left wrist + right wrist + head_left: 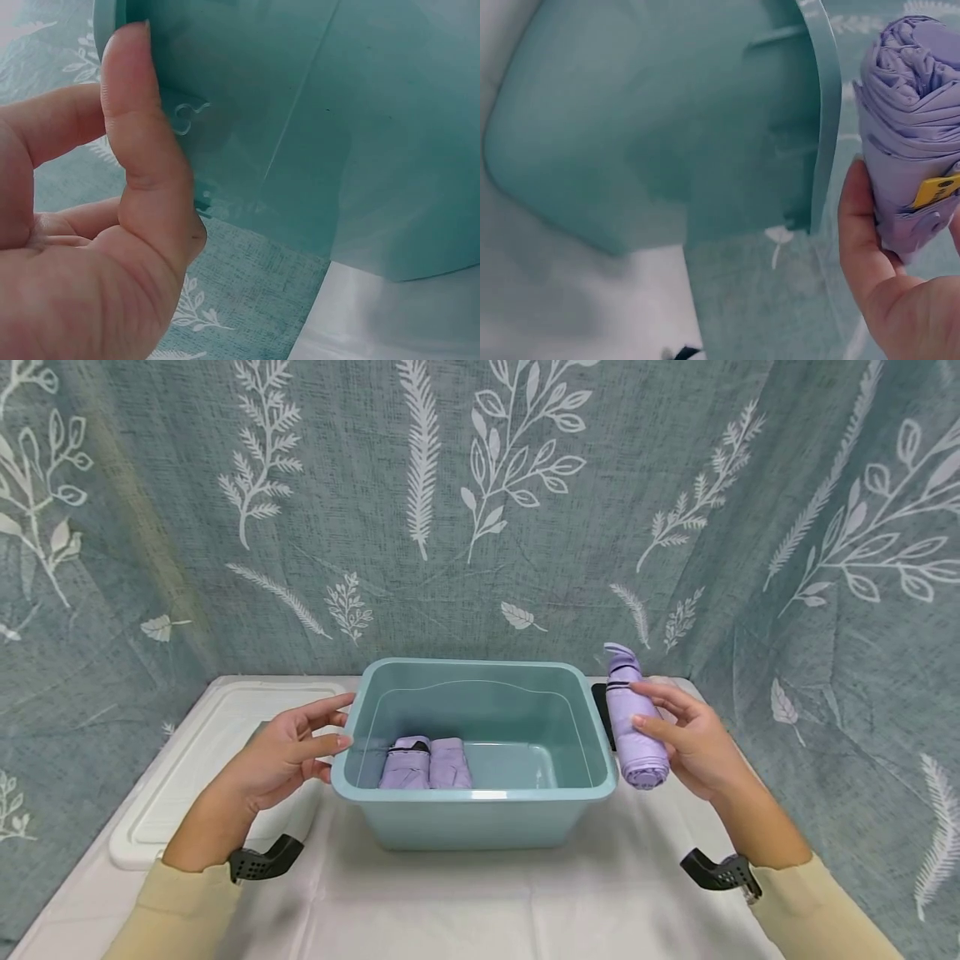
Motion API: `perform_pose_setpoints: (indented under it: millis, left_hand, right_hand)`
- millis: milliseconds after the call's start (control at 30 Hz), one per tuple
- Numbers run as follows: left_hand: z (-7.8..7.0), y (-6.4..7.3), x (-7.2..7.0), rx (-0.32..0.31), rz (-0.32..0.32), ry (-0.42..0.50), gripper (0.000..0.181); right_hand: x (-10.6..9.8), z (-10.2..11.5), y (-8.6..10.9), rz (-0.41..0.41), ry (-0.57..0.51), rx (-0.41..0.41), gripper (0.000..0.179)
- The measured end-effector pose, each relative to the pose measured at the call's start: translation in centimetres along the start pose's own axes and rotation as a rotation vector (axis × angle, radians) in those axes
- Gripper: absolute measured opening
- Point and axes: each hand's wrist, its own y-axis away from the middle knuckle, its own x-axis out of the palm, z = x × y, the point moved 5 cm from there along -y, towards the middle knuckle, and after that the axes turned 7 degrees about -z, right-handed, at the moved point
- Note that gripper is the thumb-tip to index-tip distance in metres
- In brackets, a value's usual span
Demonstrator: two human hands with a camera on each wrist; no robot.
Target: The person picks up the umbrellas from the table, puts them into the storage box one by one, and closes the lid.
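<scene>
Tablecloth: white, spread in the foreground (427, 910); sleeves (176, 910) reach in from either side.
Left hand: at the bin's left rim (288, 752), fingers and thumb apart, clamped on nothing; contact looks light, pressure cannot be told.
Right hand: clamped round the umbrella's middle (697, 739), thumb on one side, fingers on the other.
Purple umbrella: rolled, held up just outside the bin's right rim (637, 735), not touching it in the right wrist view; strap loop at the far end, folded fabric end toward the camera, yellow tag (936, 190) on its side.
Teal bin: upright, between the hands (472, 822).
Bundles: two, purple, side by side in the bin's left part, left one (405, 768) and right one (450, 766); bare floor to their right.
Handling (judged): mid-body grip seems sound; best to lift well over the rim, match the bundles' lie, hold the roll snug, and brace the bin lightly.
White lid: flat, left of the bin (142, 810).
Black object: partly hidden behind the umbrella (602, 706), identity unclear.
Curtain: leaf-patterned, behind everything (352, 460).
</scene>
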Motion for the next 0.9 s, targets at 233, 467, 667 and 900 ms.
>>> perform_pose_setpoints:
  millis: [233, 467, 667, 900]
  left_hand:
    - [0.2, -0.1, -0.1, 0.009, 0.013, 0.002, 0.070]
    - [0.2, -0.1, -0.1, 0.025, 0.029, -0.002, 0.069]
    - [0.2, -0.1, -0.1, 0.029, 0.027, 0.000, 0.068]
    - [0.3, -0.1, -0.3, 0.024, 0.021, -0.024, 0.067]
  right_hand:
    - [2.0, 1.2, -1.3, 0.005, -0.008, 0.021, 0.037]
    - [4.0, 2.2, -2.8, 0.022, -0.037, 0.060, 0.034]
    - [5.7, 2.8, -3.9, 0.065, -0.060, 0.080, 0.033]
    - [6.9, 3.5, -5.3, 0.071, -0.038, 0.097, 0.034]
